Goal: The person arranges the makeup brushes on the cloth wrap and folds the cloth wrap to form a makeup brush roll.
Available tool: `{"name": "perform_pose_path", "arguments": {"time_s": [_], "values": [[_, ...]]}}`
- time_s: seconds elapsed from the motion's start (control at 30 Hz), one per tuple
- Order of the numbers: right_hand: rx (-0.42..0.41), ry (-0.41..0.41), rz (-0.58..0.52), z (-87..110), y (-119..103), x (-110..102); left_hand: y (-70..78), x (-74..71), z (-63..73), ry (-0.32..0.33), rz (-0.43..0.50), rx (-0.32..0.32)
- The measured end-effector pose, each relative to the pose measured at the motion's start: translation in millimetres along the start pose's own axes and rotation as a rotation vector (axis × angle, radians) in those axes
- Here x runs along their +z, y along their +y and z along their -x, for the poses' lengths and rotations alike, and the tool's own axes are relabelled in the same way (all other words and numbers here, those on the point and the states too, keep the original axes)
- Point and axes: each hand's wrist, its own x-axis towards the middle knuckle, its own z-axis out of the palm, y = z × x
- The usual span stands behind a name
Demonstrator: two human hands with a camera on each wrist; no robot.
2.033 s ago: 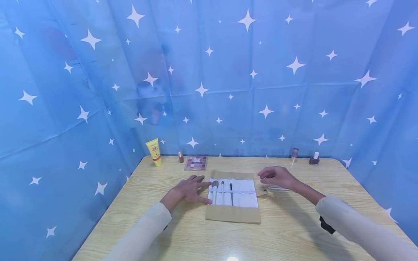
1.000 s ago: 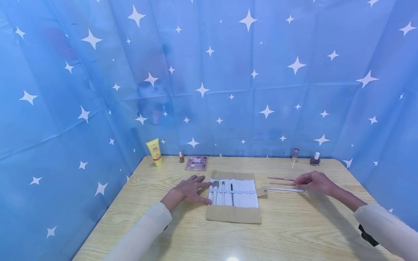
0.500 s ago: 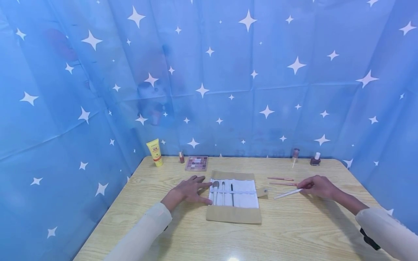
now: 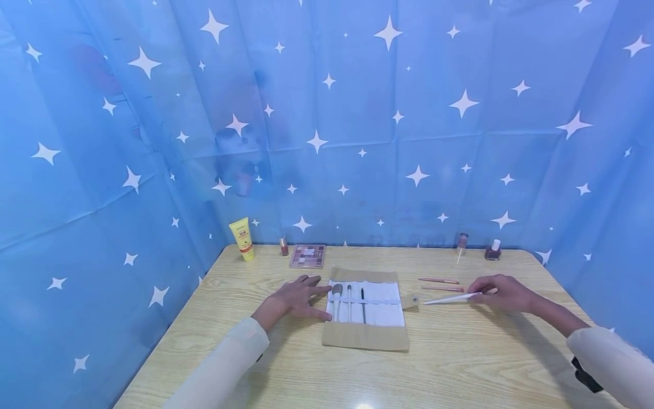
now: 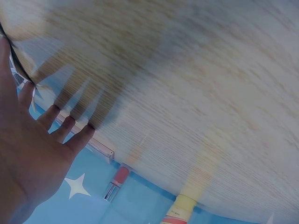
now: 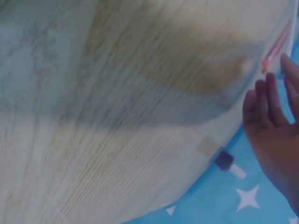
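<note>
A tan brush roll [image 4: 365, 336] lies unrolled on the table, its white lining holding a fluffy makeup brush [image 4: 336, 304], a smaller brush [image 4: 349, 304] and a dark slim one [image 4: 363, 307] in the left slots. My left hand [image 4: 298, 298] rests at the roll's left edge with fingers spread. To the right, my right hand [image 4: 503, 293] pinches one end of a slim white makeup brush [image 4: 449, 299], which points left towards the roll's small flap [image 4: 410, 302]. Just behind it lie two pink brushes [image 4: 441, 288]. The right wrist view shows that hand's fingers [image 6: 275, 102] only partly.
Along the back edge of the wooden table [image 4: 255, 363] stand a yellow tube [image 4: 242, 238], a lip gloss [image 4: 283, 246], a flat eyeshadow palette [image 4: 307, 256], a small brownish container [image 4: 462, 241] and a dark nail polish bottle [image 4: 493, 250]. A blue star-patterned curtain [image 4: 357, 210] hangs behind.
My right hand has moved right from the roll's flap to the loose brushes. It has taken hold of the white brush, which was lying on the table, and tilted it. My left hand has stayed put.
</note>
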Motion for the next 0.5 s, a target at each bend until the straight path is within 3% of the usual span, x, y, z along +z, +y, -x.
{"name": "perform_pose_path", "arguments": {"time_s": [0.07,0.13,0.3,0.5], "values": [[0.005,-0.01,-0.037,-1.1,-0.5,-4.6,0.0,0.0,0.0,-0.002,-0.001,0.0],[0.066,-0.023,-0.089,-2.3,-2.9,-9.5,-0.1,0.0,-0.3,-0.001,-0.003,0.0],[0.309,-0.069,-0.28,-5.0,-16.1,-21.2,0.1,-1.0,-0.1,0.002,-0.003,-0.003],[0.362,-0.038,-0.42,-10.2,-26.3,-26.0,0.1,0.6,-0.2,-0.004,0.002,-0.002]]}}
